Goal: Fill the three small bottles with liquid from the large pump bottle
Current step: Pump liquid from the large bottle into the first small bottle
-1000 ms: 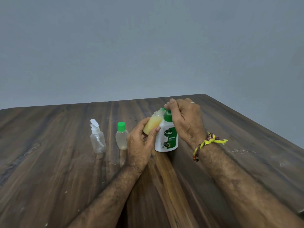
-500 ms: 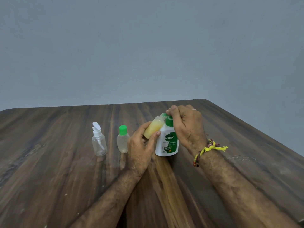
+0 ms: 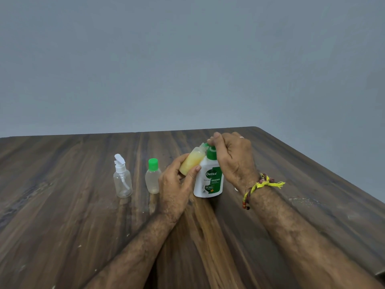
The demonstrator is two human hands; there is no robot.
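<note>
Fingers [image 3: 194, 174] of the left hand [image 3: 175, 184] clamp a tilted small bottle [image 3: 191, 161] against the pump bottle [image 3: 209, 180]; the right hand [image 3: 233, 159] curls over the pump [image 3: 211, 152].

Near the viewer both forearms reach in over the tabletop [image 3: 83, 226]. The held bottle looks largely full of yellow liquid, its open mouth at the nozzle. To do this well, I judge the mouth should stay right under the spout, with slow, full presses and the base steady. Beside the left hand stands a green-capped bottle [image 3: 153, 178], nearly empty. Further left, apart, stands a clear spray bottle [image 3: 122, 178], seemingly empty. Both are capped and untouched.
</note>
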